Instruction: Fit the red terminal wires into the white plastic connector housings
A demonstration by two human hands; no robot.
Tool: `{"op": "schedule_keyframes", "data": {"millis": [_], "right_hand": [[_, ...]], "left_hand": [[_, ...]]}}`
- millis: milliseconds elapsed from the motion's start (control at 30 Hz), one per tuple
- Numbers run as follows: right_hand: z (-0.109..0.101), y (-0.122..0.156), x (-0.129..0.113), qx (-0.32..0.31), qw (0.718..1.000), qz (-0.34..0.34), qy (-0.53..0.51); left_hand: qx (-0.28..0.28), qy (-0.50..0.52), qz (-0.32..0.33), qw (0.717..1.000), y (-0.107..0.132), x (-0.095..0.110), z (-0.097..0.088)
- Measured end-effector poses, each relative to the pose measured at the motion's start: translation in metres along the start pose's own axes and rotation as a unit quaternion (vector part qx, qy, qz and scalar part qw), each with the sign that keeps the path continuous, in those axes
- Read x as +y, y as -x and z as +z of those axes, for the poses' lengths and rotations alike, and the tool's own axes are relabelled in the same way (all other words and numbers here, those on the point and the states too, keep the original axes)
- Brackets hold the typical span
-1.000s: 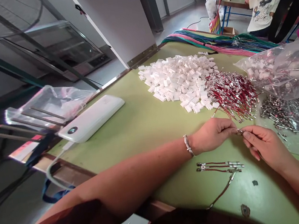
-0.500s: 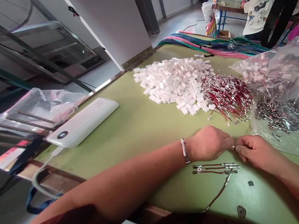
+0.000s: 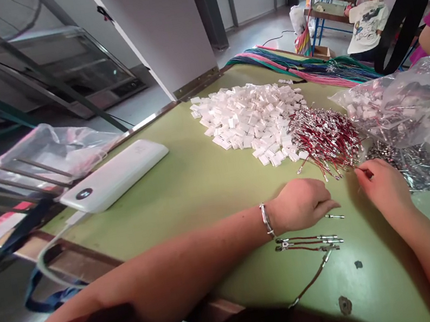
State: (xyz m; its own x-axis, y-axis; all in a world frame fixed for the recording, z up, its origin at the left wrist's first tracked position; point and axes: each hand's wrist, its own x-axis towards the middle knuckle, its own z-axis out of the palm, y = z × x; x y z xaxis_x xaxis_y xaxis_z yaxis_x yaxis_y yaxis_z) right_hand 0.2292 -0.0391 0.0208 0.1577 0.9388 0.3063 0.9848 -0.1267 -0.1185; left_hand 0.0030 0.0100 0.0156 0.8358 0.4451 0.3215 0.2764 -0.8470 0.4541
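My left hand (image 3: 303,204) is closed, its fingers curled just above the green tabletop. A metal-tipped short wire (image 3: 335,216) sticks out from under its fingertips; the rest of it is hidden by the hand. At the near right edge of a heap of short red wires (image 3: 325,140), my right hand (image 3: 384,185) has thumb and forefinger pinched together on a red wire, mostly hidden by the fingers. Below my left hand, several red wires with metal ends (image 3: 305,243) lie side by side, and another red wire (image 3: 313,281) slants towards me.
White plastic connector housings (image 3: 251,119) are heaped behind the wires. Clear bags (image 3: 399,102) with small parts lie at right, near dark metal terminals (image 3: 417,165). A white power bank (image 3: 116,175) with a cable sits left. Long coloured cables (image 3: 306,66) line the back. A person (image 3: 367,23) is beyond.
My right hand has moved away from my left, up and right to the edge of the red wire heap. My left hand stays almost in place, with a metal wire end now showing beneath it.
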Motion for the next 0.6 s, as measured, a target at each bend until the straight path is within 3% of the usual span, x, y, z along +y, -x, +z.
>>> {"op": "schedule_keyframes", "data": {"millis": [100,233,333,467,600], "right_hand": [[-0.008,0.010,-0.001,0.021,0.998,-0.001,-0.063],[-0.014,0.025,-0.018,-0.031,0.983,0.004,-0.180],[-0.017,0.033,-0.035,-0.061,0.968,0.029,-0.241],[-0.019,0.043,-0.054,-0.053,0.974,0.016,-0.221],[-0.025,0.043,-0.060,-0.059,0.970,-0.017,-0.234]], "left_hand": [[0.087,0.011,0.007,0.996,0.000,-0.005,0.000],[0.153,-0.031,0.062,0.986,-0.003,-0.006,0.000],[0.130,-0.062,0.099,0.985,-0.006,-0.001,0.001],[0.076,-0.065,0.144,0.985,-0.011,-0.001,0.006],[0.081,-0.014,0.137,0.987,-0.013,-0.014,0.011]]}}
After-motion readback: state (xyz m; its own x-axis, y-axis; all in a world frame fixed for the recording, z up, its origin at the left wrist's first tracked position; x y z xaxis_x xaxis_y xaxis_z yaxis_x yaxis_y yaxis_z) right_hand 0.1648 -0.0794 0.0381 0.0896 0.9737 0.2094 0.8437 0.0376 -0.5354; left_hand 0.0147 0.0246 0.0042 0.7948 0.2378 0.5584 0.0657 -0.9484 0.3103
